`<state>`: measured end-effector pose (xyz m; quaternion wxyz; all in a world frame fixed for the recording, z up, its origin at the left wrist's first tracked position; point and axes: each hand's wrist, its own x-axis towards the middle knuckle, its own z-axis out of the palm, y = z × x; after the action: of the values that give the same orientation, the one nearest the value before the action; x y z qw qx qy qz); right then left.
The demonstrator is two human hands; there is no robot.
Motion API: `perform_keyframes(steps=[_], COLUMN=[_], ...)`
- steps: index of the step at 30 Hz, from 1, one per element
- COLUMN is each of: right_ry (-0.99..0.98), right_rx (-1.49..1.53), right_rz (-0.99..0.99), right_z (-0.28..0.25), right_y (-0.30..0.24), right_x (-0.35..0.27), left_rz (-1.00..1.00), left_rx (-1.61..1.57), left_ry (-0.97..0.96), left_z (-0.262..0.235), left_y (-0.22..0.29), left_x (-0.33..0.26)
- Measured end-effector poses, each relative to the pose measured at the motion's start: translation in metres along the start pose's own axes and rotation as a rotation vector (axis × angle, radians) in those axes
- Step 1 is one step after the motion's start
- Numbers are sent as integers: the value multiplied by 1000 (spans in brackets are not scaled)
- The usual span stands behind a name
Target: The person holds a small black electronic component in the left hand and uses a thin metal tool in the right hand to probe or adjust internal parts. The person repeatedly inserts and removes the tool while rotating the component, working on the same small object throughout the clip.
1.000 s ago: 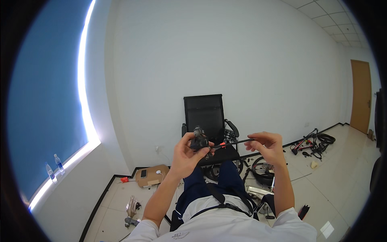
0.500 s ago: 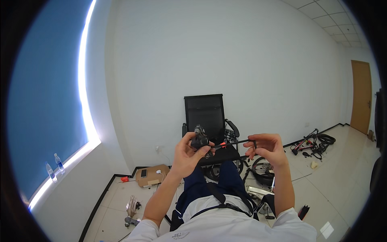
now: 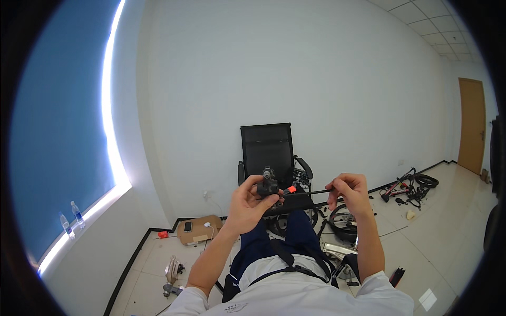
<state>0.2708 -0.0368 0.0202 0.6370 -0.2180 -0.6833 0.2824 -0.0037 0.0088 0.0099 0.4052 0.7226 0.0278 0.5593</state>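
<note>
Left hand [image 3: 247,206] holds a black part [image 3: 268,187]; right hand [image 3: 350,192] pinches its thin rod [image 3: 311,193].

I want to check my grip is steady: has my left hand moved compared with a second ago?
No. The left hand holds the small black part in the same spot below the black office chair.

Flat brown cardboard box [image 3: 199,230] on floor by the left wall, dark phone [image 3: 187,226] lying on it; two labelled water bottles [image 3: 70,219] on windowsill.
</note>
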Motion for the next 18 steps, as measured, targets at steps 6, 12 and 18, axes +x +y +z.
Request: perform_keyframes(steps=[6,12,18], right_ry=[-24,-37,-62], right_rx=[412,444,50], right_rz=[154,132,-89], right_z=[6,10,11], right_y=[1,2,-3], right_x=[0,1,-2], left_rz=[-27,-38,-93], left_rx=[-50,-78,-132], left_ry=[-45,-10,40], left_z=[1,2,-2], left_y=[4,9,13], left_x=[-2,-1,1])
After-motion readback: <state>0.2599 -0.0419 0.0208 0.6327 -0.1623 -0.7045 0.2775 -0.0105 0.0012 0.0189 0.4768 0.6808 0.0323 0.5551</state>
